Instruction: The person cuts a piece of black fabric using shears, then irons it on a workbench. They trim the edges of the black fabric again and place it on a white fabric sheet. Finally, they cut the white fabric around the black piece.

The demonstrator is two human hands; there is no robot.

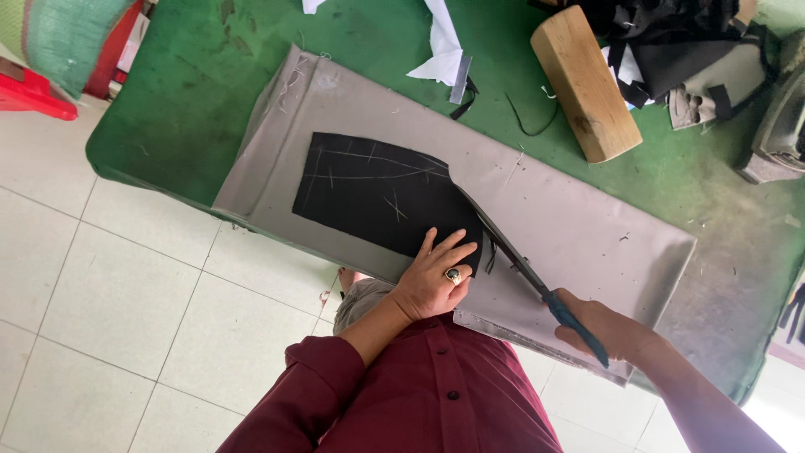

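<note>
Right hand clenched around blue-handled scissors, blades pointing diagonally up-left along black fabric piece; left hand flat, released, pressing fabric on grey cloth.

Pattern piece on fabric

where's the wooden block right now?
In the head view the wooden block lies top right on the green table cover, just beyond the far edge of the grey fabric and left of a pile of dark cloth pieces.
</note>
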